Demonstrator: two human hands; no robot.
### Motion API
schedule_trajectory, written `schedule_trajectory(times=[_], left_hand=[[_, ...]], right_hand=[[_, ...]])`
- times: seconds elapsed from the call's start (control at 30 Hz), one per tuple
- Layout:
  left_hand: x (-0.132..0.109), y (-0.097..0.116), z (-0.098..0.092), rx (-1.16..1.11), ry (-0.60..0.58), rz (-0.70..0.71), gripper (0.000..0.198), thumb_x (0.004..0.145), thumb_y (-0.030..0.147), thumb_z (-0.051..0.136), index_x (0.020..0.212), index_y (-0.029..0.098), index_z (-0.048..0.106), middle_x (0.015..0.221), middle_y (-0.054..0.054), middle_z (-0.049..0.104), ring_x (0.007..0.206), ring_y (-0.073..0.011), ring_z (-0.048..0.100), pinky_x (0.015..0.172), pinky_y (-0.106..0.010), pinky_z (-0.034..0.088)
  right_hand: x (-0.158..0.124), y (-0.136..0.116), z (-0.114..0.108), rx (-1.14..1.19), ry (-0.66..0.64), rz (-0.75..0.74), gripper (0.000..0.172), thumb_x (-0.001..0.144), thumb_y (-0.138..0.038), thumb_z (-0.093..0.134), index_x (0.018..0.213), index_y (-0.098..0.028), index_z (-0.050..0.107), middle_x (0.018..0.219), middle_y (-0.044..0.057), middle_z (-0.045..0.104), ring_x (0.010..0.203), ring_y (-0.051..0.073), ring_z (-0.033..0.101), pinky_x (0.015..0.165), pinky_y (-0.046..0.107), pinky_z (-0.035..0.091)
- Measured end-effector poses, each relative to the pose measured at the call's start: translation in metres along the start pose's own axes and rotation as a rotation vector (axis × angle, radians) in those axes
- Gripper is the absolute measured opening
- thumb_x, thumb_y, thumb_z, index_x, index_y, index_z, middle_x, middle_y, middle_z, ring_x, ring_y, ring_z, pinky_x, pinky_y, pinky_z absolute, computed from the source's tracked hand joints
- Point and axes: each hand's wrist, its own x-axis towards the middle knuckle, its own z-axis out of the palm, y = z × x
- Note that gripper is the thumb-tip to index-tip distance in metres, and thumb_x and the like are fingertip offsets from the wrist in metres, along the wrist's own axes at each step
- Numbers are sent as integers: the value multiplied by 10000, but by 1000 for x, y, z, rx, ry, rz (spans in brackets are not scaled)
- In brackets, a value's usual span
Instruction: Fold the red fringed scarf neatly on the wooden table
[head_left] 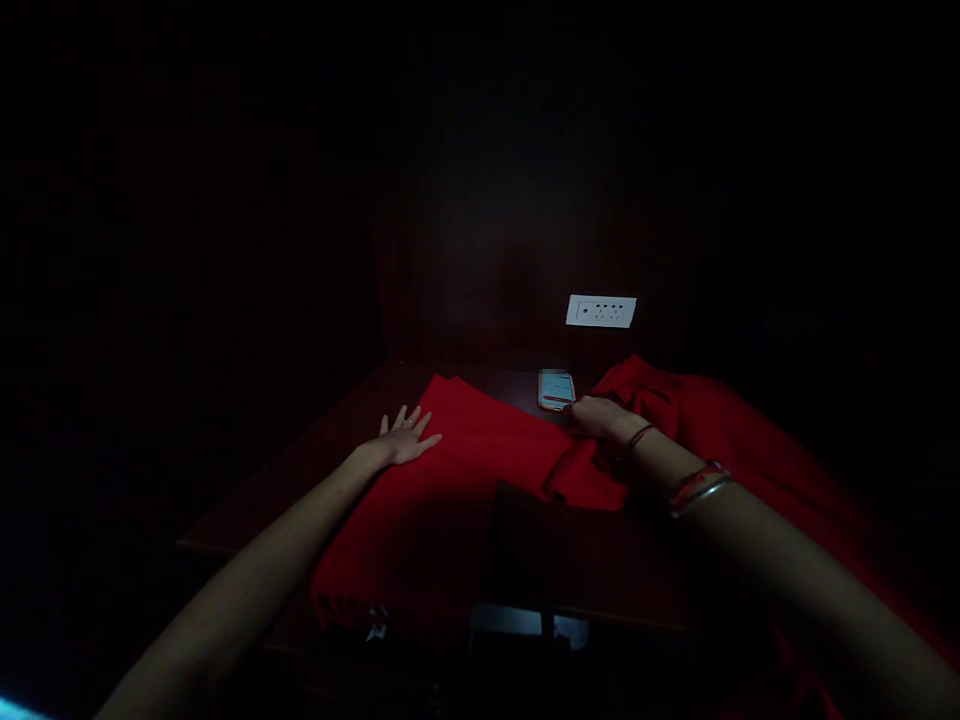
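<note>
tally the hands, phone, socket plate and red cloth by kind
Hands: 2 (left hand, right hand)
Phone: 1
Socket plate: 1
Red cloth: can't tell if one piece or more
Total: 4, cloth aside

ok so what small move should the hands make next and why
Probably ease the right hand outward to smooth the red cloth there: it looks bunched near that hand, while around the spread left hand it lies fairly flat, so that hand could anchor it. It's too dark to tell whether the right hand grips the cloth.
</note>
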Motion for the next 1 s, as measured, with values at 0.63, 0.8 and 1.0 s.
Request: schedule_trajectory(times=[0.63, 0.8, 1.0], left_hand=[[29, 10, 18, -27, 144, 238, 573, 768, 568, 116, 1266, 288, 162, 1336, -2, 114, 1207, -201, 79, 951, -365, 114], [28, 13, 17, -25, 131, 220, 568, 770, 560, 120, 1266, 286, 164, 1336, -6, 109, 1206, -203, 83, 947, -369, 118], [22, 11, 19, -26, 127, 153, 592, 766, 559, 120, 1272, 256, 163, 1336, -25, 108, 1206, -218, 74, 946, -386, 111]], right_hand=[[-15, -78, 45, 381, 6, -154, 603, 722, -623, 154, 1257, -351, 105, 1347, 6, 77, 1193, 310, 34, 898, 552, 61], [-38, -69, 47, 306, 118, -202, 574, 754, -566, 211, 1253, -283, 216, 1316, 57, 208, 1190, 278, 128, 918, 505, 131], [-32, -89, 17, 339, 321, -283, 580, 782, -504, 227, 1231, -144, 298, 1263, 112, 308, 1167, 209, 227, 957, 344, 174]])
